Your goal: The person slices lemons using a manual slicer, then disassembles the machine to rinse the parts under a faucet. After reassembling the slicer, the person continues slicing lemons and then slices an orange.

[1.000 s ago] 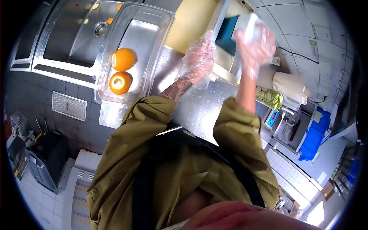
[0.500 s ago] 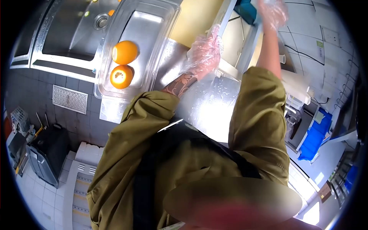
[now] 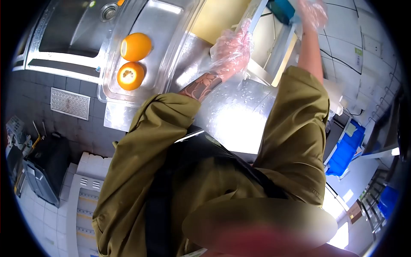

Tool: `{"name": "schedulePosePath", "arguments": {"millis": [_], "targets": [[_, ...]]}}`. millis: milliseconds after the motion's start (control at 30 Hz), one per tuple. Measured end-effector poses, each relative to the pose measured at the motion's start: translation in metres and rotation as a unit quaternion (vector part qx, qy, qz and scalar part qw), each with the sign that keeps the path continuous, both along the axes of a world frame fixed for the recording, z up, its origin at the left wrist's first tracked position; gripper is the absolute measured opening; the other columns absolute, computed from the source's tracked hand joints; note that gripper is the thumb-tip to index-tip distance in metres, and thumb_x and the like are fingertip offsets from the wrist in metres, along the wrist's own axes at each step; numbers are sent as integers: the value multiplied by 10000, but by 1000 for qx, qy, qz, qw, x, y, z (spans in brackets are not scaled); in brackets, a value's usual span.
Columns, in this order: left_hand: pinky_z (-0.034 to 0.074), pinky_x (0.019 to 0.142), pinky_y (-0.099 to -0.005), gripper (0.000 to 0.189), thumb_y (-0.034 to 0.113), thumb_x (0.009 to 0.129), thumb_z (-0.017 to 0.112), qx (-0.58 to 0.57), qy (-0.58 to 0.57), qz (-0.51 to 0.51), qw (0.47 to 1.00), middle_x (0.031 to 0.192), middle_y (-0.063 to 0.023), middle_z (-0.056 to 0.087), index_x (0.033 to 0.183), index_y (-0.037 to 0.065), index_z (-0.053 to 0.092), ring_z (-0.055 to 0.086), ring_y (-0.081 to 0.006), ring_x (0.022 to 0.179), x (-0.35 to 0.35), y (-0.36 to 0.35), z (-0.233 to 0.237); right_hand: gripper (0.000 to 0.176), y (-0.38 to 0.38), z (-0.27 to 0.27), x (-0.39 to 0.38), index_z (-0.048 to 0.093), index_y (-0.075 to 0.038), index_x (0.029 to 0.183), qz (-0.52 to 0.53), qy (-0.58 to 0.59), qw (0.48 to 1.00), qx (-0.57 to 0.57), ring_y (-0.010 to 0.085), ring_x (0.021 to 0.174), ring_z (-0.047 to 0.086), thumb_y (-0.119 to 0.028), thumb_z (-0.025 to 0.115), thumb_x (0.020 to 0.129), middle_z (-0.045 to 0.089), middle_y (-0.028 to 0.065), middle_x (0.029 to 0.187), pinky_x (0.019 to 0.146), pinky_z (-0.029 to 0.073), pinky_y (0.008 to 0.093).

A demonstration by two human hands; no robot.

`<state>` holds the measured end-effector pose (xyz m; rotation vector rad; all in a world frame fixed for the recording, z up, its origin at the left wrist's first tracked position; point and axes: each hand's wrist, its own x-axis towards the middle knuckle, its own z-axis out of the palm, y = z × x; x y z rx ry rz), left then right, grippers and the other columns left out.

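Shiny steel counter (image 3: 233,118) lay in the middle, wet with little drops, and a steel sink (image 3: 72,32) with a round drain (image 3: 109,12) was at 10 o'clock. At 11 o'clock sat a clear tub (image 3: 165,51), with two oranges (image 3: 136,47) in it, side by side. Each had a pale round patch on it. Near 1 o'clock, the left hand (image 3: 233,47), in a thin clear glove, was close to a long pale bar (image 3: 257,16). Its fingers looked close together and pointed up, but I could not tell if they pinched the bar. A yellow board (image 3: 220,17) was just beside that hand, at 12 o'clock. Between 1 and 2 o'clock, the right hand (image 3: 312,15), in a clear glove too, was up by a dark teal thing (image 3: 281,10). It was too blurry to tell if its fingers were apart or held that thing. Both arms wore green sleeves (image 3: 295,128). At 3 o'clock was a blue tray (image 3: 344,150). A black bin (image 3: 47,165) stood between 8 and 9 o'clock, on floor tiles (image 3: 43,218).
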<state>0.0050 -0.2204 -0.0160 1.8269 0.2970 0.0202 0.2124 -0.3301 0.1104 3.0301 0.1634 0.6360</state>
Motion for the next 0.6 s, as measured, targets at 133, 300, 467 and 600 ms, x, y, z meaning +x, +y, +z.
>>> {"name": "schedulePosePath", "arguments": {"millis": [133,300,467,600], "targets": [[513,809,-433,405,271,971,539,70,-14,10,997,1009,-169,621,1373,226,518,641,-346,879,-3,-2,4,487,4,-3,19,617,-114,1152,-24,-29,999,3,373,1050,627,-421,665,777,663,199,1094,896,498,456],[520,709,-468,417,334,958,538,50,-34,38,997,956,-179,602,1368,259,509,644,-354,816,-1,-5,-1,495,-21,-18,42,614,-116,1177,26,-48,998,13,364,1073,618,-439,645,804,652,197,1148,913,490,441],[513,620,-479,414,330,945,558,39,-18,32,999,905,-193,581,1347,234,523,635,-340,757,-3,-4,2,678,-51,-26,67,638,-215,1209,35,-43,998,-23,330,1033,654,-678,630,714,684,160,1132,886,504,430],[481,718,-471,488,317,906,617,20,-44,59,997,956,-208,565,1360,178,504,592,-351,850,0,-22,-15,639,-36,-20,52,652,-201,1195,-12,-36,999,-3,340,1042,645,-638,646,728,682,166,1134,907,493,431]]}}
